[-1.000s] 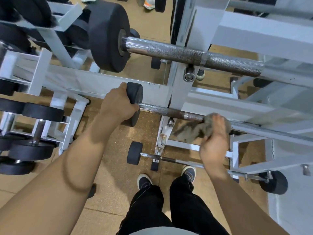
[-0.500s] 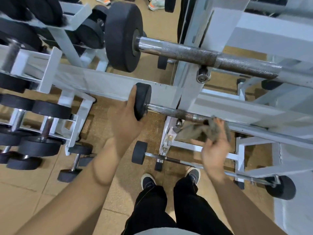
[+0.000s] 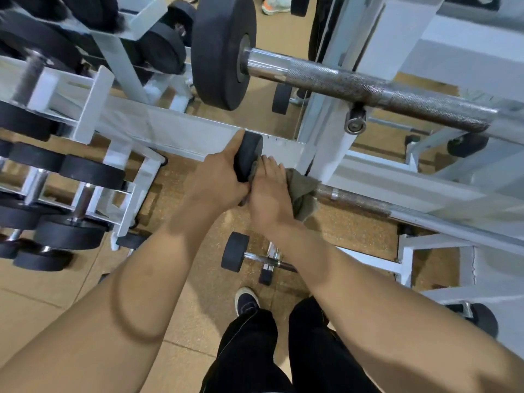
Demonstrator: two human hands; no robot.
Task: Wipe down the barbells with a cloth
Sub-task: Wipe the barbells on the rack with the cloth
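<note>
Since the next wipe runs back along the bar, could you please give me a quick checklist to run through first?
1. Left hand grips the end weight: ok.
2. Right hand holds the cloth against the bar: ok.
3. Cloth wrapped fully round the bar: cannot tell, hand covers it.
4. Bar seated on the rack: cannot tell.
5. Bar to the right free of obstacles: ok.
6. Feet clear of the low barbell: ok.
</note>
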